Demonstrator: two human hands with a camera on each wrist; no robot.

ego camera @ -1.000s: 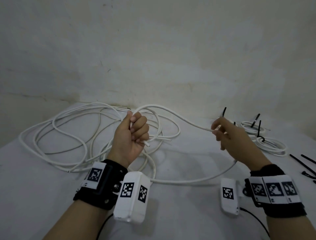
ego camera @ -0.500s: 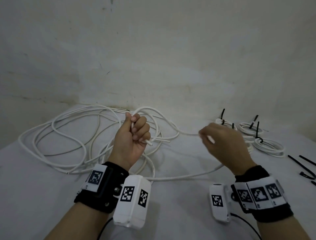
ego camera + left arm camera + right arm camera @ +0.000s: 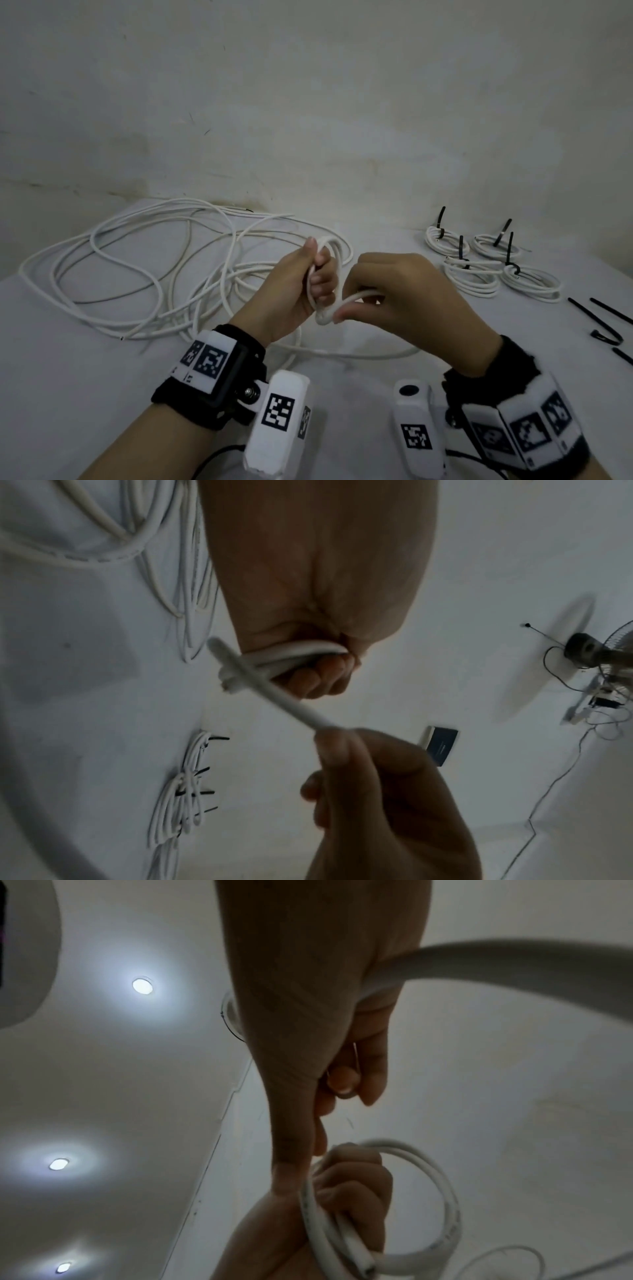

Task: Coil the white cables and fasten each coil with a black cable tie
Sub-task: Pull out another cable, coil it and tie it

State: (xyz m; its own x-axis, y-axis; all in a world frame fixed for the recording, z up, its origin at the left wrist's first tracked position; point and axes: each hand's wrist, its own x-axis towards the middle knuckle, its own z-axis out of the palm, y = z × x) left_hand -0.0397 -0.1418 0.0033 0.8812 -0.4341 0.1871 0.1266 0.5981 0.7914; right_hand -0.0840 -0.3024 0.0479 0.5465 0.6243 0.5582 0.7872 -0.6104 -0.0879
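Two hands meet over the middle of the table [image 3: 85, 377], and I see both on the same white cable [image 3: 337, 270]. My left hand [image 3: 291, 291] is fisted around a small coil of it, thumb up, fingers curled through the loops; the left wrist view shows the strands packed under the curled fingers [image 3: 318, 677], with a cut end poking out. My right hand [image 3: 411, 301] sits just at 3 o'clock of the left, pinching the cable between thumb and fingers and laying the next turn against the coil. From there the cable drops to the table and sweeps in a curve toward 6 o'clock beneath both wrists.

At 9 to 11 o'clock lies the loose tangle [image 3: 137, 270] of uncoiled cable, spread wide across the table. At 2 o'clock, well apart from my hands, sit four finished coils [image 3: 479, 277], each cinched by a black tie [image 3: 507, 250] with its tail sticking up. At 3 o'clock, near the table's edge, lie the spare ties [image 3: 606, 337], one bent into a hook.

The right wrist view shows ceiling lights [image 3: 142, 986]; the left wrist view shows a wall fan [image 3: 613, 647], blurred.
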